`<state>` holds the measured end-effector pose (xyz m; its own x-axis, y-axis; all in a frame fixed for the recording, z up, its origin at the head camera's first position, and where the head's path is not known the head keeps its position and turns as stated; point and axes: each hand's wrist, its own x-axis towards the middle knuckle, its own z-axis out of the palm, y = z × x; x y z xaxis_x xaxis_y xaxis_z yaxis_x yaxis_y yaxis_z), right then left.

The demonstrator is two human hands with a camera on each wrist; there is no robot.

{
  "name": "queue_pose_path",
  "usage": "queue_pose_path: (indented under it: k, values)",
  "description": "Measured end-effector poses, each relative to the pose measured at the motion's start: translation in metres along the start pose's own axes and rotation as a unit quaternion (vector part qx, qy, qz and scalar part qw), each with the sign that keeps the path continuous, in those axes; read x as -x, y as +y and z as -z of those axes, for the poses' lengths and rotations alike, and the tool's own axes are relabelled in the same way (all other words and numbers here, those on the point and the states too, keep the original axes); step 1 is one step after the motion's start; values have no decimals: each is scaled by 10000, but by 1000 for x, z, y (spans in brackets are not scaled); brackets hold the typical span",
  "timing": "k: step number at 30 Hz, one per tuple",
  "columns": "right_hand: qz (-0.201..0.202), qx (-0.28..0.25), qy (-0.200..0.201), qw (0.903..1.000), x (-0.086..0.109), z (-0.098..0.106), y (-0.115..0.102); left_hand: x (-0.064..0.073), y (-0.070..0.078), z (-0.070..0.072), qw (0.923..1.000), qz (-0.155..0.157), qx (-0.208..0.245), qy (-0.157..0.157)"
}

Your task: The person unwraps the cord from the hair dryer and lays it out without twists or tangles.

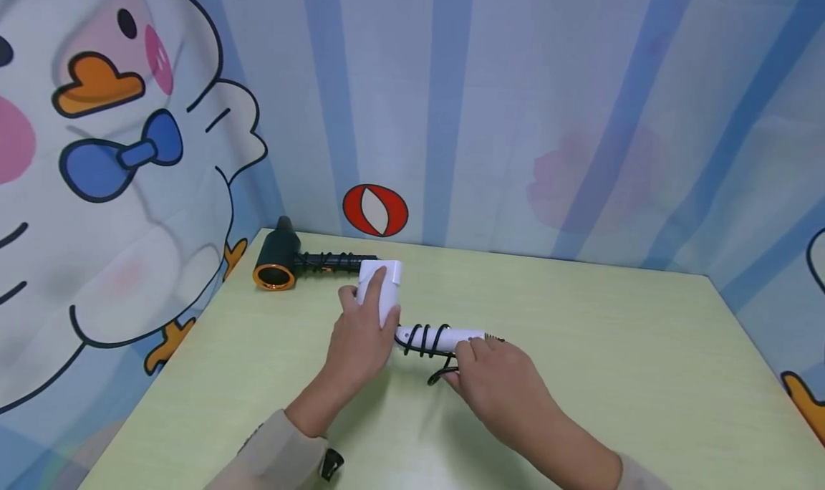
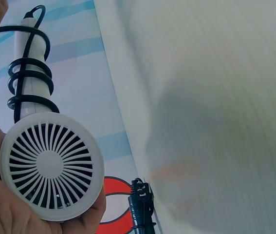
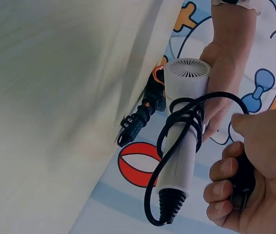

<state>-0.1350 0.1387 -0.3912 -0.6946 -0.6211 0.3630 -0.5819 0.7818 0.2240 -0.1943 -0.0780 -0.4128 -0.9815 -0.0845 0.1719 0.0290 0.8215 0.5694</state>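
Note:
A white hair dryer (image 1: 389, 294) is held above the table, its black cord (image 3: 220, 94) wound in several loops around the handle. My left hand (image 1: 359, 343) grips the dryer's head from the side, index finger stretched along it. The round slatted intake grille (image 2: 50, 165) faces the left wrist camera. By the handle's end, my right hand (image 1: 509, 390) has its fingers curled around the cord's black plug (image 3: 244, 178). From there the cord runs back to the coils. My palm hides part of the plug.
A black hair dryer with an orange-rimmed opening (image 1: 276, 275) lies at the back left of the light table (image 1: 612, 347), its cord wrapped around its handle. A printed cloth backdrop (image 1: 490, 117) stands behind the table and along its sides.

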Motion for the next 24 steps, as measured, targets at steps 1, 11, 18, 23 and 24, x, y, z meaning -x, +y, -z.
queue_pose_path:
  k: [1,11,18,23,24]
  values:
    - [116,14,17,9999,1,-1,0,0,0,0,10000,20,42,-9]
    - [610,-145,-296,9976,7,-14,-7,-5,-3,2,9992,148,345,-97]
    - [661,-846,-723,9916,12,-21,-8,-7,-3,6,9982,273,504,-158]
    - [577,-1051,-1146,9861,14,-27,-6,-8,-2,9,9981,266,542,-133]
    - [564,-1078,-1209,9852,14,-27,-6,-9,-2,9,9980,262,556,-140]
